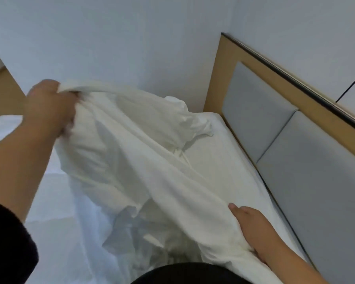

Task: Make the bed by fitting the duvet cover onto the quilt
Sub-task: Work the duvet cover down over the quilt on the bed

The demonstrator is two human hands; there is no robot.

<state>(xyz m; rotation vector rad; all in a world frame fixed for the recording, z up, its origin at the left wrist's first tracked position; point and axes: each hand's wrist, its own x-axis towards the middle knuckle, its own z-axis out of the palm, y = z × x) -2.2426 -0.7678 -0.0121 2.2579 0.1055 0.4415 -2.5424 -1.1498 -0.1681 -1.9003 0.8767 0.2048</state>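
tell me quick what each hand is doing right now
Left hand: fingers gripping the raised white fabric duvet cover.
Right hand: gripping the same cover, lower down.

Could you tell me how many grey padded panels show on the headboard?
2: one panel nearer the wall corner, the other panel beside it toward the right edge. More may lie beyond view.

A single wide-angle camera sits on the person's head and looks forward and steeply down, tilted so that the headboard (pixel 291 152) runs slantwise along the right edge and the wall (pixel 115 42) fills the top. It is close: the left hand (pixel 49 105) and right hand (pixel 252 228) enter from the bottom corners, and the bed (pixel 219 160) lies directly beneath. No second view shares the scene.
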